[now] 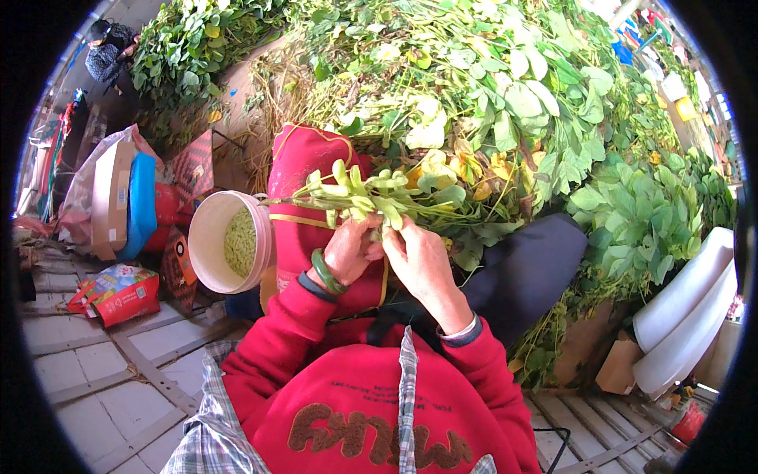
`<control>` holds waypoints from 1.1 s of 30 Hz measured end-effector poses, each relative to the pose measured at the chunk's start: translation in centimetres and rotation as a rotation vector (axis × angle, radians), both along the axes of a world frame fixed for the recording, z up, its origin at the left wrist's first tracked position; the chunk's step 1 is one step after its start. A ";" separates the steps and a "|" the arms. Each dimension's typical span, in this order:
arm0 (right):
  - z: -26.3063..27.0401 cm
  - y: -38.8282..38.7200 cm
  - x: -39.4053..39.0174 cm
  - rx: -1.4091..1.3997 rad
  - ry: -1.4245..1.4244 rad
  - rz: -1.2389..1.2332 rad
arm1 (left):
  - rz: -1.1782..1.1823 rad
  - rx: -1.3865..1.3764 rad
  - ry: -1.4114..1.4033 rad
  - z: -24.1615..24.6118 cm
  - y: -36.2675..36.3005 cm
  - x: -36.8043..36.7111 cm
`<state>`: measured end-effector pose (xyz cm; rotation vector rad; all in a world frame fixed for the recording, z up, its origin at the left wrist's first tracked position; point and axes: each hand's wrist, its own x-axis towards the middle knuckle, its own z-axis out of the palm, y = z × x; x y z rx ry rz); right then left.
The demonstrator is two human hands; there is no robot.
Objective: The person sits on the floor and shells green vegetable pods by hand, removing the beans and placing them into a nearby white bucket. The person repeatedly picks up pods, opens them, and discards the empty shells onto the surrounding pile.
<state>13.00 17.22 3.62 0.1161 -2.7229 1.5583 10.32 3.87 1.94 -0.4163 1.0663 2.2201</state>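
A soybean stalk bearing plump green pods lies across my lap, above a red cloth with yellow trim. My left hand, with a green bangle at the wrist, grips the stalk from below among its pods. Close beside it, the thumb and fingers of my right hand pinch a green pod on the same stalk. My fingers partly hide the spot where they meet. To the left, a tilted pale bucket holds many loose green pods.
A large heap of leafy soybean plants spreads ahead and to the right. Left of the bucket are a red snack bag and a cardboard box. A person sits at far left. White rolls lie at right.
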 end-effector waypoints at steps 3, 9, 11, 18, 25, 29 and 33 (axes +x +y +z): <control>0.2 -0.4 -0.5 0.094 0.026 0.025 | -0.040 0.099 0.013 -0.9 -0.5 -0.2; 0.6 -0.9 -1.0 0.231 0.106 0.002 | -0.007 0.141 -0.108 -1.2 -1.1 -0.5; 0.8 -1.1 -1.2 0.254 0.095 -0.004 | 0.038 0.208 -0.103 -2.6 -1.6 -0.2; 0.3 -0.5 -2.5 0.289 0.189 0.005 | 0.071 0.232 -0.160 -3.4 -1.6 -0.5; 0.4 -1.0 -2.8 0.278 0.140 0.035 | 0.170 0.192 -0.176 -3.3 -1.4 -0.5; 0.4 -1.0 -2.9 0.250 0.140 0.041 | 0.137 0.252 -0.138 -3.7 -1.7 -0.4; 0.3 -0.7 -3.3 0.260 0.161 -0.068 | 0.015 0.298 -0.136 -1.6 -1.9 -0.1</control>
